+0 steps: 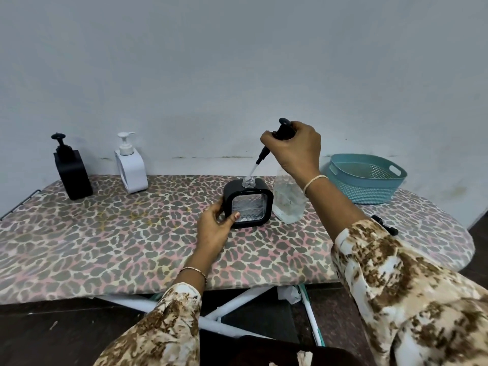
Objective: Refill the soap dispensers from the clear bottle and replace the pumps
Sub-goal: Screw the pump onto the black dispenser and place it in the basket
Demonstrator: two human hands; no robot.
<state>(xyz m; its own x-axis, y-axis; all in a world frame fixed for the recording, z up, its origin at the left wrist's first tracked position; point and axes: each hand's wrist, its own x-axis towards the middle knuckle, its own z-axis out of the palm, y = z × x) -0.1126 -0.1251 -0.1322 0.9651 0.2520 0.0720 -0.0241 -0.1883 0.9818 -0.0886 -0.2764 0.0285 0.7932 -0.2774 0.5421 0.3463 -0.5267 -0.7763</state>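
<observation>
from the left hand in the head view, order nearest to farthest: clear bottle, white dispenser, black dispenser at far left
1. clear bottle, right of the left hand
2. white dispenser, back left
3. black dispenser, far left

We run our eyes over every surface: the black dispenser (74,175), the white dispenser (132,173), the open dispenser (264,186), the pump (284,131), the clear bottle (287,202) and the basket (367,190). We can read no text, label, brand or number on any of them.
</observation>
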